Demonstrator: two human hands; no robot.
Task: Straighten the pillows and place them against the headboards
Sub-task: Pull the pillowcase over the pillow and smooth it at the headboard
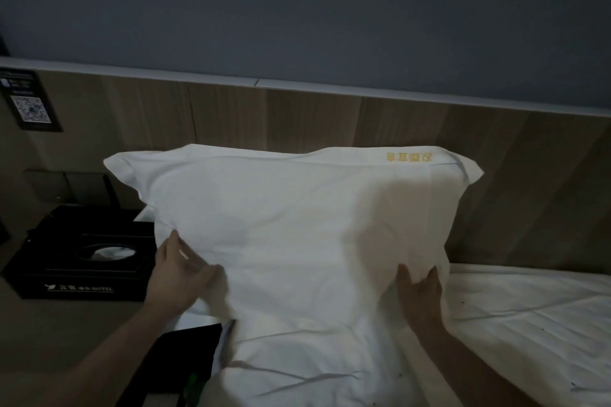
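A white pillow (291, 218) with yellow embroidered characters at its top right stands upright, its top edge leaning on the wooden headboard (297, 116). My left hand (180, 269) lies on the pillow's lower left side with straight fingers pressing the fabric. My right hand (420, 294) presses flat against the lower right part, fingers spread upward. A second white pillow or bedding (314, 370) lies flat in front, beneath the upright one.
A black tissue box (82, 261) sits on the bedside table at the left. A dark flat object (185, 350) lies beside the bed's left edge. Wall switches (66, 187) and a QR placard (31, 102) are on the left wall. White sheet (529, 324) extends right.
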